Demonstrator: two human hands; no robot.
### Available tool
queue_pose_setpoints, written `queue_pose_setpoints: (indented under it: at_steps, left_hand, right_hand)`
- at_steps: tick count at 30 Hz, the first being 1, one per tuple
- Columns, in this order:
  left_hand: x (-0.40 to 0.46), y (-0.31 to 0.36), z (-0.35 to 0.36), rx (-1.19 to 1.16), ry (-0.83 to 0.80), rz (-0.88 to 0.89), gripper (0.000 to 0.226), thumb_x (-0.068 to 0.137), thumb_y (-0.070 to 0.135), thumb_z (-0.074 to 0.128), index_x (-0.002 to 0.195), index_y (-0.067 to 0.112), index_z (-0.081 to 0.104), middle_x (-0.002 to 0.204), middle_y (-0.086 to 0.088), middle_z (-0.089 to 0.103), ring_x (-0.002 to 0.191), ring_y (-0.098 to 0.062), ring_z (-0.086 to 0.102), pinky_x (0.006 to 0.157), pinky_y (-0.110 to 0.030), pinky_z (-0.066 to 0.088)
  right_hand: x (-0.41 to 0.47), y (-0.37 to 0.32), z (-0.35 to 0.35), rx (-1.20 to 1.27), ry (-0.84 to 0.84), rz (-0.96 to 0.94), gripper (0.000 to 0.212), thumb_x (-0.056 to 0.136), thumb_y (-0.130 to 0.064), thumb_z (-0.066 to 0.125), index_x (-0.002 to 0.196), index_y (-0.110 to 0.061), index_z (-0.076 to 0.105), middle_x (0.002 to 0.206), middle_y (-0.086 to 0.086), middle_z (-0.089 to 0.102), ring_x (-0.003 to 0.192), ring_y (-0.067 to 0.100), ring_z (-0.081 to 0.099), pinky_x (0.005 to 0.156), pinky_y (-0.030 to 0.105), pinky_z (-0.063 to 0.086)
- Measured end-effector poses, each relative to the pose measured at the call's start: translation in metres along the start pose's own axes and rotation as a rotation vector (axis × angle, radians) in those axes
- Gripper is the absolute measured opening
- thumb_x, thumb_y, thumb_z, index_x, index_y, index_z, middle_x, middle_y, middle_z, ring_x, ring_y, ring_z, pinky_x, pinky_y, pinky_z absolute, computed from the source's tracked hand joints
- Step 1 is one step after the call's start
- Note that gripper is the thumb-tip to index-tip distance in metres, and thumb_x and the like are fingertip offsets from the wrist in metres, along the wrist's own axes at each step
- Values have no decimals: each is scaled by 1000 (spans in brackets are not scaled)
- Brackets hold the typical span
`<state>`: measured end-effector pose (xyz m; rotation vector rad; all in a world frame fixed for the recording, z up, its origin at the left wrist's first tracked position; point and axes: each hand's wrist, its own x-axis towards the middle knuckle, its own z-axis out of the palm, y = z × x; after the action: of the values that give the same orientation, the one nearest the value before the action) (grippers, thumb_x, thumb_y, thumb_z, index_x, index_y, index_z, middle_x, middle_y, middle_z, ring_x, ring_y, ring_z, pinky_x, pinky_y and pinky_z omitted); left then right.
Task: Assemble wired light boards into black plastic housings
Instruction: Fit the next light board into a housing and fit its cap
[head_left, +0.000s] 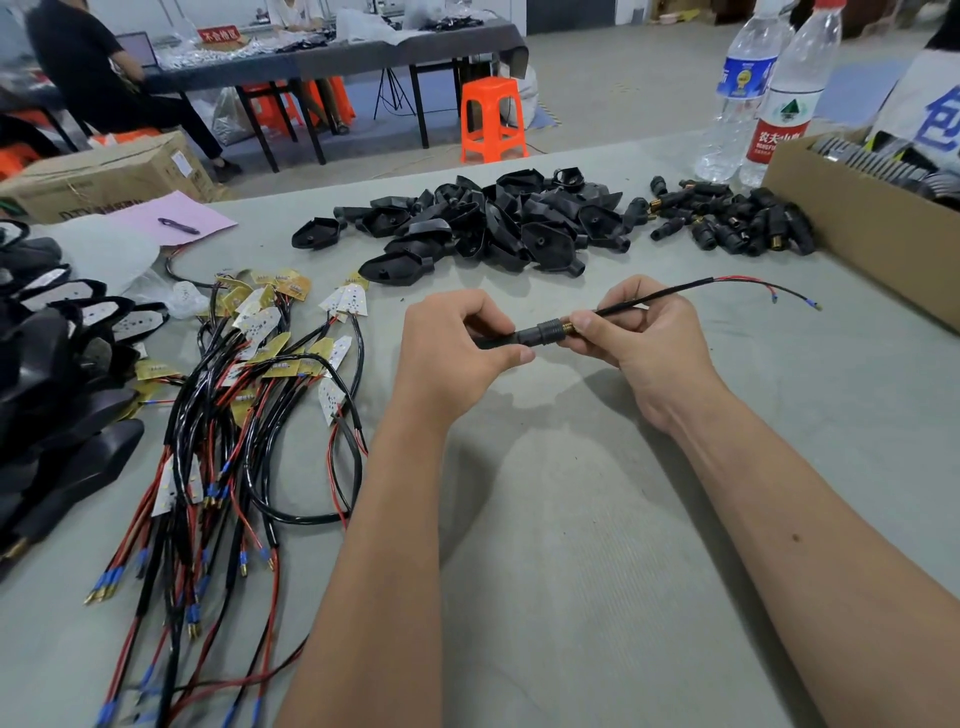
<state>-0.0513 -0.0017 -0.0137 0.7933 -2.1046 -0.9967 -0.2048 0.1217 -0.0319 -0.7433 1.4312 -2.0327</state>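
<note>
My left hand (457, 343) grips a black housing stem, mostly hidden under its fingers. On that stem sits a black threaded connector with a brass end (550, 331). My right hand (644, 338) pinches the black cable (670, 292) just where it leaves the brass end. The cable runs up and right and splits into red and black leads with blue-tipped ends (795, 299). A pile of empty black housings (483, 223) lies beyond my hands. Wired light boards (260, 374) lie in a tangle at the left.
Loose black connectors with brass ends (727, 221) lie at the back right beside a cardboard box (857, 228). Two water bottles (769, 93) stand behind it. Assembled housings (57, 364) are stacked at the far left. A pink sheet with a pen (176, 221) lies behind.
</note>
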Motion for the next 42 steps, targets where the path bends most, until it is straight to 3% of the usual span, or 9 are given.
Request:
queue_pose_setpoints:
  at_steps: [9, 18, 22, 27, 33, 38, 42]
  left_hand:
    - [0, 3, -4, 67, -8, 38, 33, 58, 14, 98, 72, 15, 69, 68, 4, 69, 61, -11, 62, 58, -22, 50]
    - [-2, 4, -9, 57, -73, 59, 35, 58, 13, 99, 70, 10, 66, 71, -8, 71, 60, -17, 59, 58, -33, 49]
    - [-3, 5, -7, 60, -53, 39, 35, 58, 11, 98, 69, 10, 64, 75, -7, 73, 71, -30, 67, 65, -43, 55]
    - [-2, 4, -5, 2, -37, 6, 37, 59, 8, 97, 65, 13, 61, 78, -9, 75, 73, -35, 70, 67, -52, 58]
    - [-3, 3, -5, 38, -50, 16, 36, 60, 8, 97, 64, 11, 61, 76, -9, 75, 72, -32, 70, 66, -47, 57]
    - [-2, 3, -10, -116, -103, -10, 38, 61, -1, 95, 66, 3, 58, 76, -5, 77, 56, -18, 69, 54, -27, 55]
    - [-4, 3, -4, -96, -63, -1, 37, 61, 3, 95, 64, 9, 59, 78, -8, 76, 71, -34, 72, 64, -42, 59]
  right_hand:
    - [-3, -5, 2, -70, -36, -21, 28, 86, 10, 74, 88, -9, 54, 71, 13, 74, 69, 26, 77, 68, 24, 60]
    - [-3, -8, -1, -103, -73, -31, 27, 86, 9, 75, 90, -9, 55, 72, 13, 75, 71, 28, 77, 70, 25, 61]
    - [-3, -7, -1, -136, -70, -45, 27, 87, 8, 75, 89, -10, 56, 75, 15, 75, 73, 29, 78, 73, 29, 63]
    - [-2, -9, -3, -145, -65, -89, 27, 86, 8, 76, 88, -10, 56, 75, 15, 76, 73, 29, 77, 71, 27, 61]
    - [-2, -8, -2, -189, -107, -113, 26, 86, 7, 77, 88, -10, 57, 80, 16, 77, 76, 32, 78, 72, 28, 62]
    - [0, -8, -8, -125, -93, -92, 26, 87, 7, 75, 88, -12, 58, 79, 18, 76, 71, 29, 77, 70, 25, 60]
    - [0, -2, -5, -122, -80, -88, 17, 92, 3, 72, 90, -10, 62, 78, 13, 75, 73, 27, 76, 71, 29, 61]
